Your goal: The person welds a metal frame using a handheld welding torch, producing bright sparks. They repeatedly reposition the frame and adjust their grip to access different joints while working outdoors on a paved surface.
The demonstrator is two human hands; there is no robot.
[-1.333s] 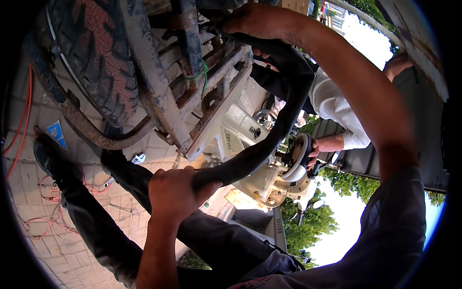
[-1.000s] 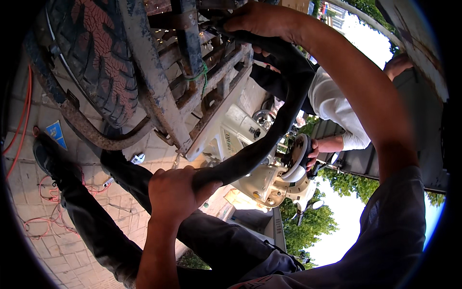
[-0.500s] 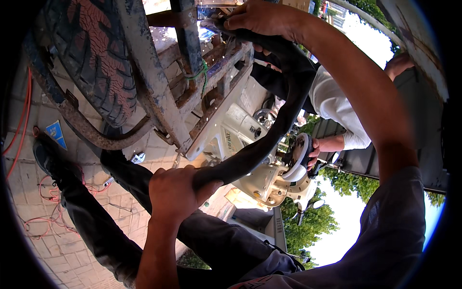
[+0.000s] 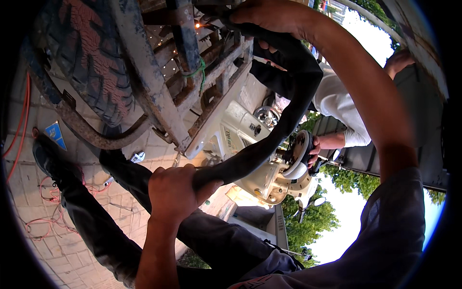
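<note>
A thick black hose or sleeved tube (image 4: 293,108) curves between my two hands; its exact kind is not clear. My left hand (image 4: 178,185) is wrapped round its lower end. At the top of the view, my right hand (image 4: 269,17) grips the other end, fingers curled round it. Beyond my right hand, the tube's dark tip lies beside a rusty metal frame (image 4: 144,72). A small orange glowing spot (image 4: 197,25) shows on the frame there, with tiny sparks scattered below it. A green tie (image 4: 197,71) is knotted on one bar.
A worn tyre (image 4: 96,58) stands at upper left. Behind the tube is a cream scooter (image 4: 264,183). A person in a white shirt (image 4: 337,98) holds a round disc (image 4: 299,154). Red cable (image 4: 48,224) loops on the paving near my legs and a blue triangular sign (image 4: 56,135).
The bright white glare at the frame has died down to a small orange glow. The tube's bend has shifted slightly right. My left hand has stayed put.
</note>
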